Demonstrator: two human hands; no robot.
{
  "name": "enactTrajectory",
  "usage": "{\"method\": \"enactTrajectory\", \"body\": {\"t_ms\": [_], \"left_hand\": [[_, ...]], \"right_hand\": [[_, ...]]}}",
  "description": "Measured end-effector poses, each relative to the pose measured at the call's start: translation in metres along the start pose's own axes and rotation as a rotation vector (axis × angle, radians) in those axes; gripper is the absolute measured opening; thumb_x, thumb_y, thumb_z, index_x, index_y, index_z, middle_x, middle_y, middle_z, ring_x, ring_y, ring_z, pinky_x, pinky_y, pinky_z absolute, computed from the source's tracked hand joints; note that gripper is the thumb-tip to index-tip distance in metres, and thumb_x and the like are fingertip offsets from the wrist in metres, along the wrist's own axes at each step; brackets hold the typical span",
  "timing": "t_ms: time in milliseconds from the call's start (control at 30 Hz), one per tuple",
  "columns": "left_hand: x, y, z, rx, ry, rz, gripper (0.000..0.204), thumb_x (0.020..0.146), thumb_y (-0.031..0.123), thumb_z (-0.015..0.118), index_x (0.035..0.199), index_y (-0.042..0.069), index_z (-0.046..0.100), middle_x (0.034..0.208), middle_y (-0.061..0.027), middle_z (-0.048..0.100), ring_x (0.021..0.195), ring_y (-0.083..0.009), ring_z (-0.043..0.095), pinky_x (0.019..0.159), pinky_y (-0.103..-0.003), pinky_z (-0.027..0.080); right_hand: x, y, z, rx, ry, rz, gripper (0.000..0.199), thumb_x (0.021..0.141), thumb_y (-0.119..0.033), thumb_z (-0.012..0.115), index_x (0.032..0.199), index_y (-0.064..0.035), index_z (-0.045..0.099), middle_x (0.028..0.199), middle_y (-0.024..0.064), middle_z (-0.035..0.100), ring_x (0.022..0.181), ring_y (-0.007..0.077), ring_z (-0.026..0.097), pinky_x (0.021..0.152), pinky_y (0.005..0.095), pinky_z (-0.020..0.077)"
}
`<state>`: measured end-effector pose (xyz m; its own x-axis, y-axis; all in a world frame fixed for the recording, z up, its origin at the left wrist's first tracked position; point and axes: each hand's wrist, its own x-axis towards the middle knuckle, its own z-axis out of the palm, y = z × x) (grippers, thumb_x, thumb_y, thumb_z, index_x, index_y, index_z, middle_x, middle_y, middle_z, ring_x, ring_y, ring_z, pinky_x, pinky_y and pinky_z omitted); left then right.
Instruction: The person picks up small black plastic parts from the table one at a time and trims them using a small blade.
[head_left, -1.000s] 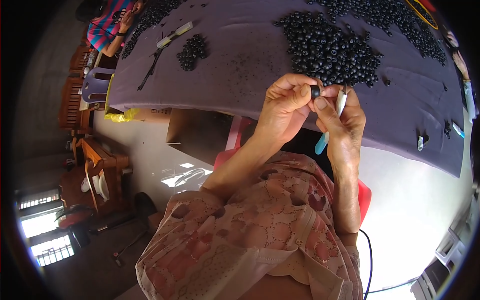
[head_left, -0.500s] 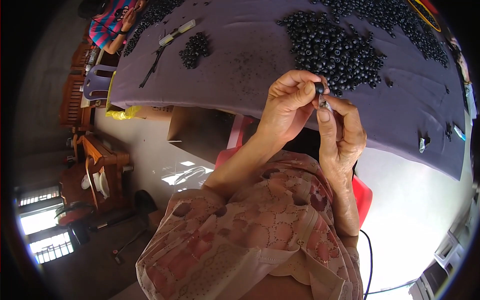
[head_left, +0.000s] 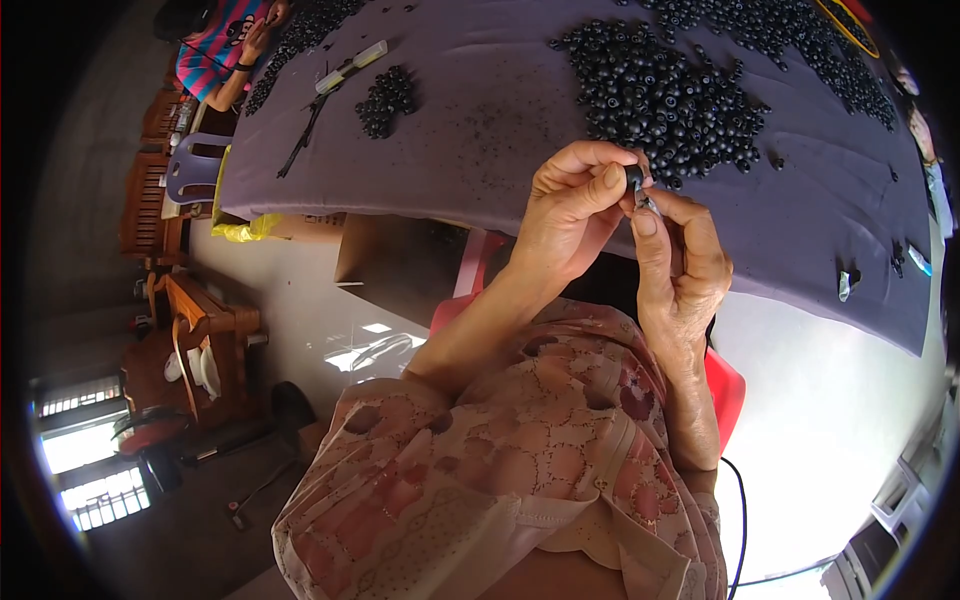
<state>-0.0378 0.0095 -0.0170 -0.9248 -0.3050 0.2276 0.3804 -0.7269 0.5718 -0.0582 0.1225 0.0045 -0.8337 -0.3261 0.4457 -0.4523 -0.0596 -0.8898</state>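
My left hand [head_left: 575,215] pinches one small round black bead [head_left: 634,178] between thumb and fingertips. Just below it, my right hand [head_left: 685,255] has thumb and finger closed on a small shiny metallic piece [head_left: 647,204], whose kind is too small to make out. Its tip meets the bead or sits very close to it. Both hands are raised over the near edge of the table. Beyond them a large heap of black beads [head_left: 660,100] lies on the purple cloth [head_left: 480,150].
A smaller bead cluster [head_left: 387,102] lies left, beside a clear tube [head_left: 352,67] and a dark thin tool [head_left: 303,140]. More beads [head_left: 790,40] spread at far right. A co-worker's arm [head_left: 235,85] is at far left. A crumpled foil scrap [head_left: 848,285] rests near the right edge.
Both hands have shifted very slightly left, keeping the same grips. The bead appears turned a little against the metallic piece.
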Motion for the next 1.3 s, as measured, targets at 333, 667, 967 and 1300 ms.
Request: {"method": "enactTrajectory", "body": {"t_ms": [333,667,967,1300], "left_hand": [[-0.0012,0.0011,-0.0019,0.026,0.010,-0.012,0.012,0.078,0.005,0.056,0.090,0.003,0.060,0.088,-0.0089,0.060,0.075,-0.0134,0.056,0.065,-0.024,0.046],[-0.0029,0.0041,0.0013,-0.008,-0.008,-0.056,0.014,0.078,0.006,0.057,0.092,0.004,0.059,0.089,-0.0074,0.059,0.077,-0.0123,0.054,0.068,-0.024,0.044],[-0.0031,0.0006,-0.0012,-0.074,-0.016,-0.051,0.015,0.077,0.004,0.058,0.091,0.005,0.059,0.089,-0.0078,0.058,0.080,-0.0129,0.053,0.072,-0.024,0.043],[-0.0035,-0.0003,-0.0021,-0.046,-0.008,-0.041,0.015,0.076,0.002,0.058,0.091,0.005,0.059,0.089,-0.0080,0.057,0.081,-0.0129,0.053,0.074,-0.024,0.043]], "right_hand": [[-0.0020,-0.0021,-0.0015,-0.001,-0.055,0.089,0.013,0.082,-0.009,0.054,0.090,0.0004,0.054,0.079,0.0054,0.061,0.068,0.0044,0.051,0.060,0.0162,0.0403],[0.0006,-0.0015,0.0012,0.016,-0.017,0.032,0.012,0.078,-0.005,0.056,0.086,0.0028,0.054,0.071,0.0096,0.059,0.060,0.0121,0.057,0.054,0.0220,0.0448],[-0.0014,0.0012,0.0018,0.035,-0.015,0.019,0.012,0.078,-0.006,0.057,0.086,0.0019,0.054,0.072,0.0095,0.058,0.059,0.0134,0.055,0.054,0.0226,0.0436],[0.0009,-0.0018,0.0004,-0.041,-0.041,0.038,0.012,0.077,-0.007,0.058,0.086,0.0013,0.054,0.072,0.0102,0.058,0.061,0.0165,0.056,0.055,0.0243,0.0442]]}}
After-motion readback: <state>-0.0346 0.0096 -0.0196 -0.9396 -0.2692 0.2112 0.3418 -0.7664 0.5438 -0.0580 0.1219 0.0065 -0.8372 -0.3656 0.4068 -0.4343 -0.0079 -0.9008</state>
